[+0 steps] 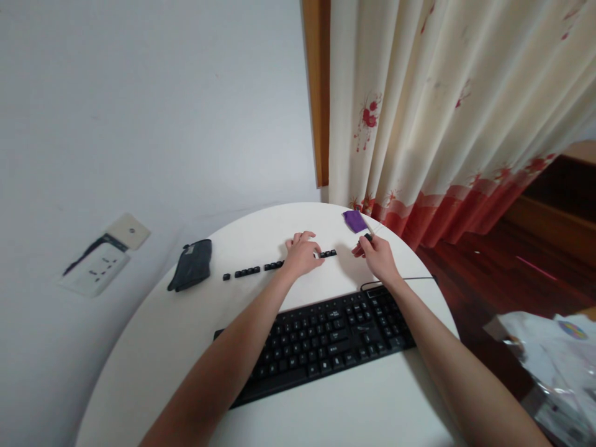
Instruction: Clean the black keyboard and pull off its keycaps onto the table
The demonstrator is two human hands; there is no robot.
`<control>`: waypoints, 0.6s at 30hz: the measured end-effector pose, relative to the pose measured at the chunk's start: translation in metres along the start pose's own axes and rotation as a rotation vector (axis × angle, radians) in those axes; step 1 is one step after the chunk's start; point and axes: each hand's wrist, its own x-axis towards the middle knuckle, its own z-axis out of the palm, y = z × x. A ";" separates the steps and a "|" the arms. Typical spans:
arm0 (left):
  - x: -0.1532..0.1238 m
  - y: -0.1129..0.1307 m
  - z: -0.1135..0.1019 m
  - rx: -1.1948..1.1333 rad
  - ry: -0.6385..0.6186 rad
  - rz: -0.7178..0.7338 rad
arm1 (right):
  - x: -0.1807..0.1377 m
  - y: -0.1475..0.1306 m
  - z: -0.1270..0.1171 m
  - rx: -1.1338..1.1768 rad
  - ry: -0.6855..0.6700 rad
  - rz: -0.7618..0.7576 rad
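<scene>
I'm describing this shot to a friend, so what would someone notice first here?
Probably the black keyboard near the front of the round white table, with a row of loose black keycaps lined up behind it. The left hand rests on that row, while the right hand pinches a small dark piece, near a purple cloth.

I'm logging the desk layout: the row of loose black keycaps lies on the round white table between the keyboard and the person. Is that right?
Not quite. The head view shows the loose keycaps lying beyond the keyboard, on its far side from the person, on the round white table.
</scene>
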 end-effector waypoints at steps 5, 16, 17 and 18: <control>0.001 0.002 -0.002 0.002 -0.027 -0.024 | 0.000 0.000 0.000 -0.006 -0.005 -0.002; 0.003 0.004 -0.001 0.029 -0.095 -0.072 | -0.001 -0.002 0.000 -0.002 -0.009 0.015; 0.003 0.004 -0.001 0.025 -0.091 -0.067 | -0.001 -0.002 0.000 -0.002 -0.009 0.016; 0.003 0.003 -0.002 0.022 -0.088 -0.065 | -0.001 -0.002 0.000 -0.002 -0.010 0.015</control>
